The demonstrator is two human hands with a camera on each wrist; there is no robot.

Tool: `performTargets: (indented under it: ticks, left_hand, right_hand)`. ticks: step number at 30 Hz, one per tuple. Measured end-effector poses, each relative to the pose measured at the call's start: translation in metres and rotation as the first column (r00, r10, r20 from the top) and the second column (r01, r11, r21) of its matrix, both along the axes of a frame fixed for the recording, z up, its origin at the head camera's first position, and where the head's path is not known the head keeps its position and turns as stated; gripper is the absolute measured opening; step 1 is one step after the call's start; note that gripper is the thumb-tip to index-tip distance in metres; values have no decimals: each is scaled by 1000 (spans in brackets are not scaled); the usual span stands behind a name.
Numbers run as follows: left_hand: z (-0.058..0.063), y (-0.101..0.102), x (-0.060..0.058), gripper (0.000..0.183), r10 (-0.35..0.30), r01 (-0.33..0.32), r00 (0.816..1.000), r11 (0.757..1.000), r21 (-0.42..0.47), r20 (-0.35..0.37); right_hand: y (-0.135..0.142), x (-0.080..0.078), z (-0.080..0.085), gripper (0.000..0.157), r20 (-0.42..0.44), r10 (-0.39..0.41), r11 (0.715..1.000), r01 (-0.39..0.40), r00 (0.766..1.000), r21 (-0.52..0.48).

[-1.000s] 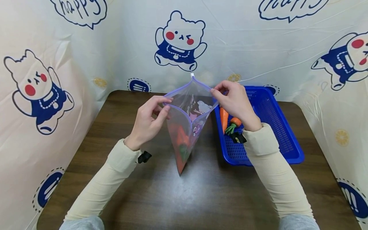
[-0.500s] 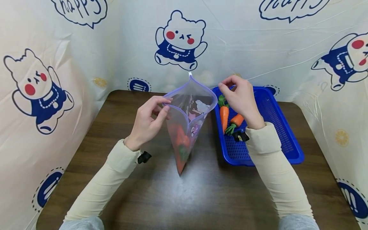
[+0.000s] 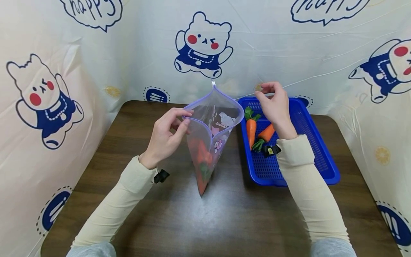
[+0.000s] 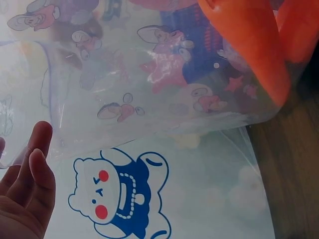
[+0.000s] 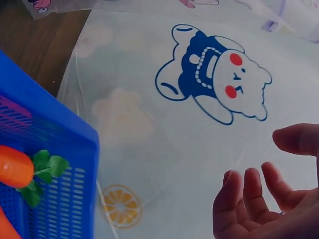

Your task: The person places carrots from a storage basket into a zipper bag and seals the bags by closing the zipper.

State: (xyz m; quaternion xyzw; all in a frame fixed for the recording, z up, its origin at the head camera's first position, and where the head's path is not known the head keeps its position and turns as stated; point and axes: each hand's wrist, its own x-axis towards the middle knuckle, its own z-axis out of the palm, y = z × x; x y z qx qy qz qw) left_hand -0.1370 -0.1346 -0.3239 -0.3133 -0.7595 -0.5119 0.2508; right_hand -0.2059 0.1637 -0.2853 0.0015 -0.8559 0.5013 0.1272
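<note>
A clear zip bag (image 3: 221,125) with a purple-edged mouth and cartoon prints stands open at the table's middle. Inside it, orange carrots (image 4: 249,45) show through the film, their green tops low in the bag. My left hand (image 3: 167,134) pinches the left edge of the bag's mouth between thumb and fingers. Above the back of a blue basket (image 3: 316,130), my right hand (image 3: 274,107) holds nothing, its fingers loosely bent and apart from the bag in the right wrist view (image 5: 269,194). Two carrots lie in the basket, one upright in view (image 3: 251,130), the other slanted (image 3: 265,134).
The dark wooden table (image 3: 144,214) ends at a printed cloth backdrop (image 3: 257,43) on the far side and both flanks. The bag's white zip slider (image 3: 213,83) sits at the far tip of its mouth.
My right hand has let go of the bag's right edge and moved right, over the basket. The bag's mouth stays open, and my left hand keeps its pinch in the same place.
</note>
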Motion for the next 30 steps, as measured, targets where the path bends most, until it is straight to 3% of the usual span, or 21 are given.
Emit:
performTargets:
  ticks: [7,15,30]
  left_hand:
    - [-1,0,1,20,-9,9,1000,1000,-11,3]
    - [-3,-1,0,20,-8,8,1000,1000,-6,8]
    - [-1,-1,2,19,-1,1,1000,1000,-15,8]
  right_hand:
    - [5,-9,-10,42,111,-11,1000,14,994,-25]
    - [13,-23,-31,50,258,-18,1000,14,966,17]
    - [17,-39,-64,54,343,3,994,-40,939,100]
